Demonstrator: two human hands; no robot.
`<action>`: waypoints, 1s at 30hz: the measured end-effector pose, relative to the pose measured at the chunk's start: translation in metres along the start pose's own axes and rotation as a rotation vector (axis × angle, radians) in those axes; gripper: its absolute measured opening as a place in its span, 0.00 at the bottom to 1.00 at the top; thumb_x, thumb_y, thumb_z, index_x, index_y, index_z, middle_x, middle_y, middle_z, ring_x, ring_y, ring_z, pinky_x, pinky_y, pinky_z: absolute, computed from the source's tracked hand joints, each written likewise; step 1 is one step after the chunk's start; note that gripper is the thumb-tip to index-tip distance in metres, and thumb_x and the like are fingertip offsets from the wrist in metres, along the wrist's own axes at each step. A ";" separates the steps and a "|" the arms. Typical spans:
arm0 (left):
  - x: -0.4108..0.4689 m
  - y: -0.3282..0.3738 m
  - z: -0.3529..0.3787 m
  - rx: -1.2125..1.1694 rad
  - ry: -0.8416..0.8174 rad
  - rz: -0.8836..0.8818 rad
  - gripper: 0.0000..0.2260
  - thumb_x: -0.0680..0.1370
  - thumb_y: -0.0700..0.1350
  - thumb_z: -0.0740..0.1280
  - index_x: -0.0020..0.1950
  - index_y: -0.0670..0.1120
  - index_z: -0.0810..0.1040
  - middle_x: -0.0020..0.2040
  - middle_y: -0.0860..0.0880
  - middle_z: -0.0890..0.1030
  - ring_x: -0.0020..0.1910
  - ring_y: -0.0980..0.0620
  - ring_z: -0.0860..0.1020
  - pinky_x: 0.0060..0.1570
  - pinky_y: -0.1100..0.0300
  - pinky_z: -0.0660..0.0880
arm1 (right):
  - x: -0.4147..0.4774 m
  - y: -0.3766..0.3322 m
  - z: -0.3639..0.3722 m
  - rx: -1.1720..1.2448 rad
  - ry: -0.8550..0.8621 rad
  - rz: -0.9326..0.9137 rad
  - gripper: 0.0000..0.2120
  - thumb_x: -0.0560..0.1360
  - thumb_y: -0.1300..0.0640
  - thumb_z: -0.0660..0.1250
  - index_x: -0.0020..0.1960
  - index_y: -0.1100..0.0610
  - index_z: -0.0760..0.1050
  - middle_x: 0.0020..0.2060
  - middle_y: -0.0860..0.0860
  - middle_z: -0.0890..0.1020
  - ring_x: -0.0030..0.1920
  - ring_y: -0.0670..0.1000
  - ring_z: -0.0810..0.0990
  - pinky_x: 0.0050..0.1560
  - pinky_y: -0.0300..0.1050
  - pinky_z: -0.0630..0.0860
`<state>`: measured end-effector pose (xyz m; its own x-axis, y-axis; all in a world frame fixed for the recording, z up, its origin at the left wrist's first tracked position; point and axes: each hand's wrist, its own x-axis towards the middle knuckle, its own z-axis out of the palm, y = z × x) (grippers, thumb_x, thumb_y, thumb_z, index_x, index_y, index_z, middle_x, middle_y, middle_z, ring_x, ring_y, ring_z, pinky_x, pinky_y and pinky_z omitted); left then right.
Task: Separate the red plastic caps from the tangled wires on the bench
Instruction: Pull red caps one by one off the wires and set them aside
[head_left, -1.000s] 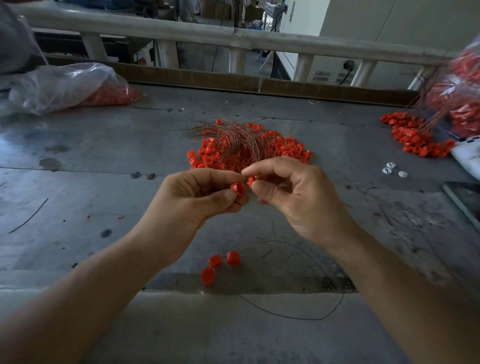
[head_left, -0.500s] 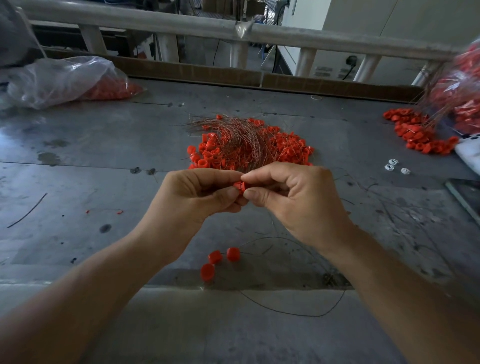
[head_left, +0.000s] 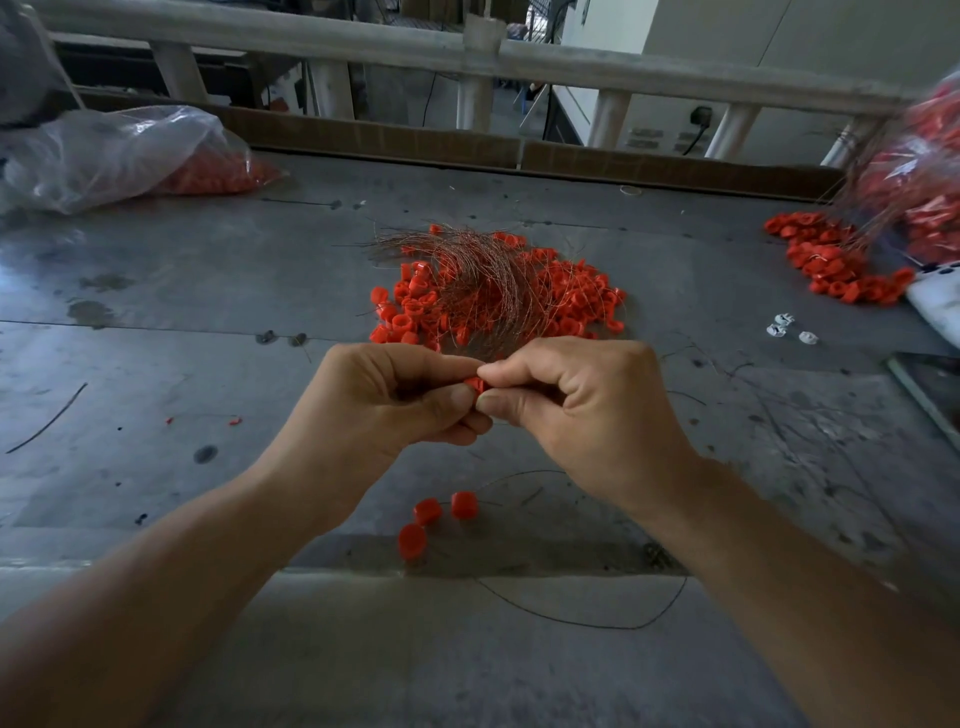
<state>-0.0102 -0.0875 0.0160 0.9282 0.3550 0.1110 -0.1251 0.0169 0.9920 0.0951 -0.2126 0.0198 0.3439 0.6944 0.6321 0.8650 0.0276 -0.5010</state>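
A heap of red plastic caps (head_left: 410, 312) lies mid-bench, tangled with thin copper-coloured wires (head_left: 478, 280). Just in front of the heap, my left hand (head_left: 384, 405) and my right hand (head_left: 582, 405) meet above the bench. Both pinch one small red cap (head_left: 474, 384) between thumb and fingers; only a sliver of it shows. Three loose red caps (head_left: 431, 519) lie on the bench below my hands. A long dark wire (head_left: 587, 618) curves across the near edge.
A clear plastic bag (head_left: 114, 156) holding red caps sits at the back left. Another pile of red caps (head_left: 831, 260) and a bulging bag (head_left: 924, 176) are at the right. Small white pieces (head_left: 784, 325) lie near them. A railing (head_left: 467, 62) runs behind the grey bench (head_left: 156, 312).
My hands have closed together on the cap, which showed more plainly a second ago. The view has shifted slightly; the heap and loose caps stay put.
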 end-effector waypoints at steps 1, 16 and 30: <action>0.000 0.000 -0.001 -0.002 -0.006 -0.007 0.10 0.63 0.42 0.68 0.40 0.50 0.85 0.37 0.46 0.84 0.36 0.53 0.82 0.35 0.67 0.77 | 0.000 0.000 0.001 0.008 0.003 0.002 0.09 0.65 0.62 0.72 0.43 0.66 0.81 0.37 0.56 0.84 0.45 0.46 0.79 0.44 0.31 0.77; -0.002 0.004 -0.003 -0.169 -0.092 -0.108 0.14 0.63 0.40 0.67 0.48 0.40 0.76 0.34 0.44 0.82 0.33 0.50 0.82 0.32 0.65 0.77 | 0.004 0.006 -0.003 0.282 -0.057 0.024 0.10 0.63 0.61 0.73 0.44 0.58 0.79 0.35 0.48 0.79 0.38 0.47 0.79 0.40 0.34 0.76; -0.001 0.005 -0.006 -0.157 -0.084 -0.085 0.18 0.63 0.39 0.67 0.53 0.43 0.76 0.34 0.45 0.82 0.33 0.50 0.82 0.32 0.65 0.77 | 0.004 0.003 -0.001 0.281 -0.043 0.031 0.12 0.64 0.62 0.73 0.46 0.59 0.78 0.35 0.45 0.78 0.39 0.42 0.79 0.40 0.29 0.74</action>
<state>-0.0140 -0.0818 0.0203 0.9629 0.2669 0.0388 -0.0925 0.1917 0.9771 0.0995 -0.2108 0.0211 0.3477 0.7280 0.5908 0.7169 0.1997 -0.6680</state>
